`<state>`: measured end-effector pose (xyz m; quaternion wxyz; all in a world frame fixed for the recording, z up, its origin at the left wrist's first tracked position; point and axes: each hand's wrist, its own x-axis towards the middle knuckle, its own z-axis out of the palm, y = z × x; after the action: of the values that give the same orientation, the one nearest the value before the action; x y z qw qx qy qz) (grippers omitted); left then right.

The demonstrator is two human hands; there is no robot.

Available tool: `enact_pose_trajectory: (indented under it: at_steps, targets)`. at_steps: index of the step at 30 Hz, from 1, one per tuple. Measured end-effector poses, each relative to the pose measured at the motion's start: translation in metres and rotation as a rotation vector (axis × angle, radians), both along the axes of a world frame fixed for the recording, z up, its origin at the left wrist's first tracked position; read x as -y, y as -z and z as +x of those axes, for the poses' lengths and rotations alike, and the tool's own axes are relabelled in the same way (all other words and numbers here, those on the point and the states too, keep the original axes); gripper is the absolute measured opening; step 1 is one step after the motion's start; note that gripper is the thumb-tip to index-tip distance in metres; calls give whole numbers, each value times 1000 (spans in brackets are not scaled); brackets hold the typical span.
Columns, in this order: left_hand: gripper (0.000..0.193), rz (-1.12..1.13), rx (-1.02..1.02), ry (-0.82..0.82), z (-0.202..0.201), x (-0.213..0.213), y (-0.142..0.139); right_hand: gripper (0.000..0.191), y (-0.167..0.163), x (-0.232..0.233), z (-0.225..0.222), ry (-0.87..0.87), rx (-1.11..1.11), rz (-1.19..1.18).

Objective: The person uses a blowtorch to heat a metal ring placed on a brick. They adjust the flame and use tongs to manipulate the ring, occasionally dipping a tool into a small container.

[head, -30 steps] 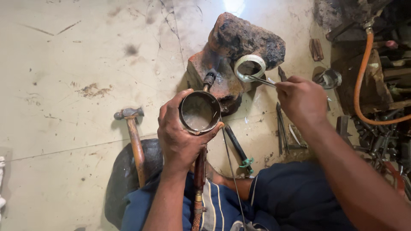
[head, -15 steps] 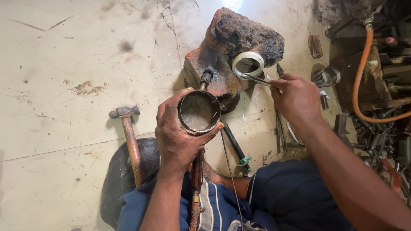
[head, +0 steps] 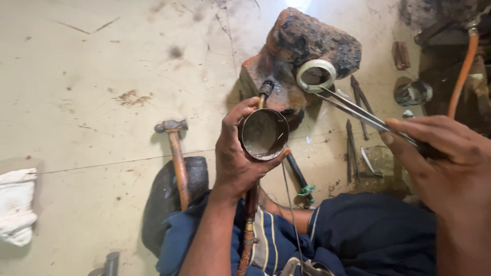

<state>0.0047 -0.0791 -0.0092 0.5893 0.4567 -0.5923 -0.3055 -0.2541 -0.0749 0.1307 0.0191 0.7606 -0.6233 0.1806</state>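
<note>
Closer now, our right hand (head: 450,158) has drawn back | pinches tweezers (head: 358,110) gripping pale ring (head: 316,75) | left hand (head: 238,158) wraps metal cup (head: 263,134).

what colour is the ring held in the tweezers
Pale whitish-green, seen in the head view: the round ring.

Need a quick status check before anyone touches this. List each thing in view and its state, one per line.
Left hand: closed round a small metal cup.
Metal cup: tilted, mouth toward the camera.
Right hand: gripping long tweezers.
Tweezers: pinched on a pale ring.
Ring: held against the charred block.
Hammer: lying on the floor, untouched.
</note>
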Motion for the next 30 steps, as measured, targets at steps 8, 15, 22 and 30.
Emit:
enact_pose_trajectory:
  at_steps: [8,15,22,30]
  targets:
    - [111,156,-311,-22,6,-4,-8,22,16,-14,-7,20,227,86]
    - [91,9,-18,-63,3,1,-5,22,4,-21,21,27,29,163]
    - [85,-24,-80,72,-2,-1,0,22,11,-15,62,-352,-70,56]
    - [88,38,-133,106,-2,-3,-1,15,29,-12,55,-396,-77,-47]
